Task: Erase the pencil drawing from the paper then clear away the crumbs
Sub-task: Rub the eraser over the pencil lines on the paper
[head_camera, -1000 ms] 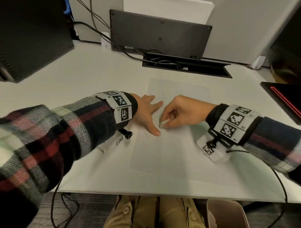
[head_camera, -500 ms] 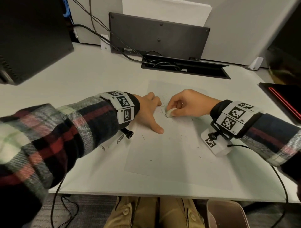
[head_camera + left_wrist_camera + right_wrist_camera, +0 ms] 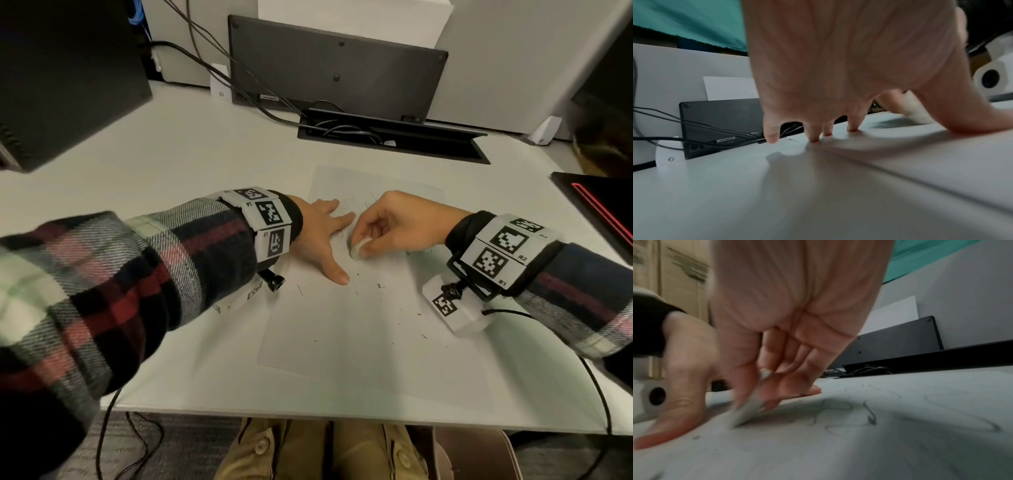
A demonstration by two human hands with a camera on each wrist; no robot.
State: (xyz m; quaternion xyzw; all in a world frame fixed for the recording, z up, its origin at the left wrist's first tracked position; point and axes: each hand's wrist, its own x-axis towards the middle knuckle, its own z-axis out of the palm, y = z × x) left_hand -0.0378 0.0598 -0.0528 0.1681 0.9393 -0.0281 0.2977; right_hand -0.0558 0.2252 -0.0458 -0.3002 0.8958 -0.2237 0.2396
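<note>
Right hand (image 3: 400, 224) pinching white eraser (image 3: 358, 247) on the paper (image 3: 342, 325), middle of frame. Left hand (image 3: 317, 236) flat, fingers spread, pressing paper. Dark crumbs (image 3: 380, 285) below.

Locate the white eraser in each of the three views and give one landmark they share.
Head: the small white rubber eraser is centre, pinched by the right hand.
Left wrist: a blurred white block at right, behind the thumb.
Right wrist: lower left of centre, edge on the paper.
Shared landmark: the upright dark panel behind the desk.
</note>
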